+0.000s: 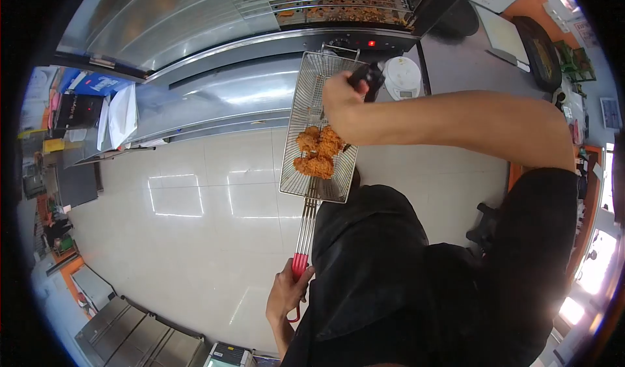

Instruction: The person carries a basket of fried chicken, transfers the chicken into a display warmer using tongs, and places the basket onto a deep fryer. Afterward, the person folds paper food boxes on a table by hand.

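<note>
My left hand (286, 292) is closed round the red handle of a wire fry basket (303, 97), which is held out over the floor and reaches toward the metal counter. Several pieces of golden fried chicken (316, 165) lie in the end of the basket nearer me. Above the basket, my right hand (342, 103) is closed on black-handled tongs (370, 79). Their lower part is mostly hidden behind my hand and wrist, close to the chicken.
Behind the basket stands a warming cabinet (338, 2) with wire racks and a red display. A round white kitchen scale (402, 77) sits on the counter to the right. A cutting board (501, 35) lies farther right. Papers (120, 116) are at the left.
</note>
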Tool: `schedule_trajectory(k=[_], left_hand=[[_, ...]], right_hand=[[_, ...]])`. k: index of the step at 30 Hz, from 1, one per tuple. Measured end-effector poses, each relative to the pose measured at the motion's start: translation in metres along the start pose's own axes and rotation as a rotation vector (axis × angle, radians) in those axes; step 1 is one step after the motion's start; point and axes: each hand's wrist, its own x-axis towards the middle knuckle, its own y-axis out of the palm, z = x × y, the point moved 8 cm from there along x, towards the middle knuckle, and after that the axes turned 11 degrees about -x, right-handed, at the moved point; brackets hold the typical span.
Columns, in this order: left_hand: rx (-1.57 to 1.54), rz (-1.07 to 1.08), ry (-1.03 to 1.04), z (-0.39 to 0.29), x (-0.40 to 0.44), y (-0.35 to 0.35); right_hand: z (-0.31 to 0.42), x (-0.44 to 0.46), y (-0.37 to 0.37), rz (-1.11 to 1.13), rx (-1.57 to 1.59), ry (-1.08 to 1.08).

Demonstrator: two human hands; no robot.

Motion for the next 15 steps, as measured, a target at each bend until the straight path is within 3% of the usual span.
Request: schedule_trajectory(k=[5,8,11,15], left_hand=[[0.018,-0.013,-0.067,-0.003,-0.002,-0.001],[0.017,-0.017,-0.066,-0.001,-0.002,0.0],[0.017,-0.011,-0.051,0.0,-0.001,0.0],[0.032,-0.005,-0.037,-0.003,-0.001,0.001]], right_hand=[[0.063,0.059,0.021,-0.026,-0.195,0.015],[0.06,0.044,0.016,-0.105,-0.165,-0.001],[0.047,0.028,0.014,-0.112,-0.044,0.115],[0.032,0.004,0.015,-0.112,0.022,0.05]])
